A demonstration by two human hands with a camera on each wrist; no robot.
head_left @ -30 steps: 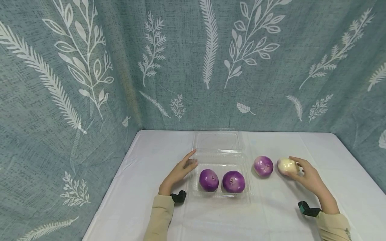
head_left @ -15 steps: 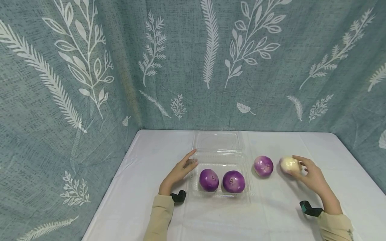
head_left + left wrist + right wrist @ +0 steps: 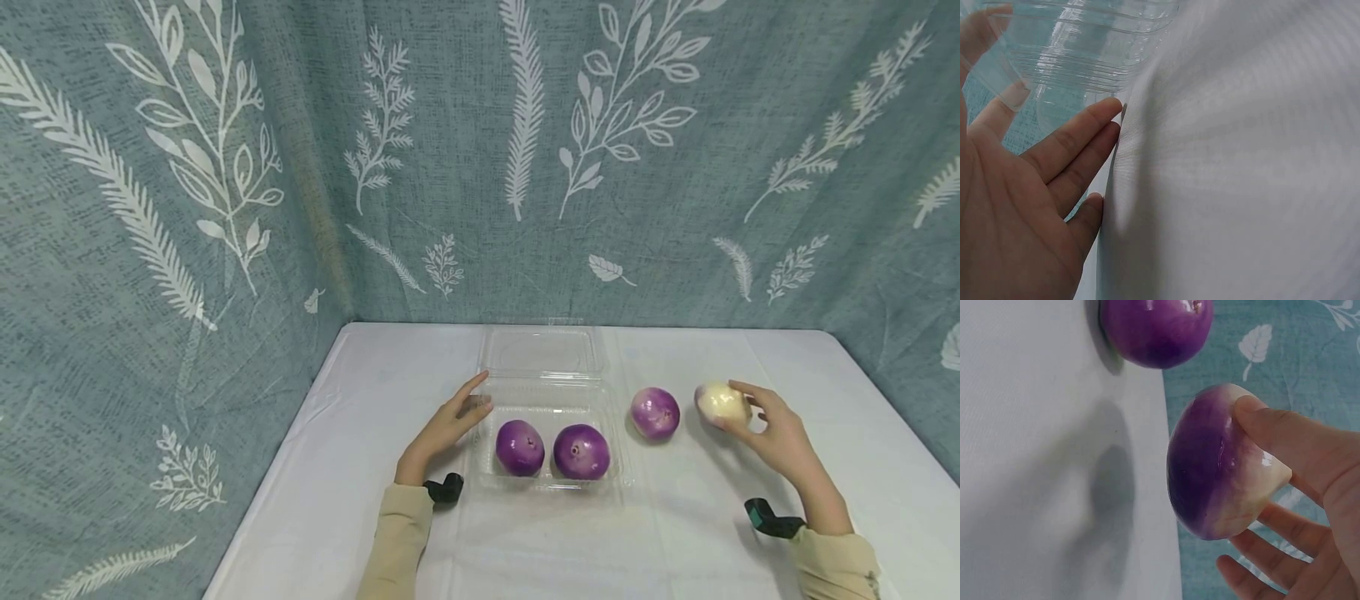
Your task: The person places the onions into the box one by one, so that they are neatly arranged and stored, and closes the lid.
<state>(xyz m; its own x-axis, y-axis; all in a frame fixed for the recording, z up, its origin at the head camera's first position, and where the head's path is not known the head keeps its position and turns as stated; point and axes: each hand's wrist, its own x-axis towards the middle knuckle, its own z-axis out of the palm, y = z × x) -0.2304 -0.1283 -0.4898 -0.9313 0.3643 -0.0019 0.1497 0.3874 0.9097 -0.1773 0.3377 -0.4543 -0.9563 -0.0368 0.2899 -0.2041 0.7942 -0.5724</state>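
Observation:
My right hand (image 3: 776,437) holds a glossy purple-and-white onion (image 3: 1222,465) between thumb and fingers, its pale pointed end toward the palm. The onion is up off the table, with its shadow apart from it in the right wrist view. Just left of it another onion (image 3: 656,414) lies on the cloth. Two purple onions (image 3: 520,448) sit side by side in the base of a clear plastic clamshell box (image 3: 551,396), whose lid lies folded back. My left hand (image 3: 442,427) is at the box's left side, fingers extended, with fingertips (image 3: 1110,106) right at the clear plastic.
A white cloth covers the table (image 3: 570,542). Behind and to the left hangs a green curtain (image 3: 465,167) with white leaf prints, close to the table's back edge. A small black camera mount (image 3: 772,521) sits on each wrist.
My right hand, gripping the onion, has shifted slightly right and a little upward, away from the onion lying beside it. The left hand and the box have stayed put.

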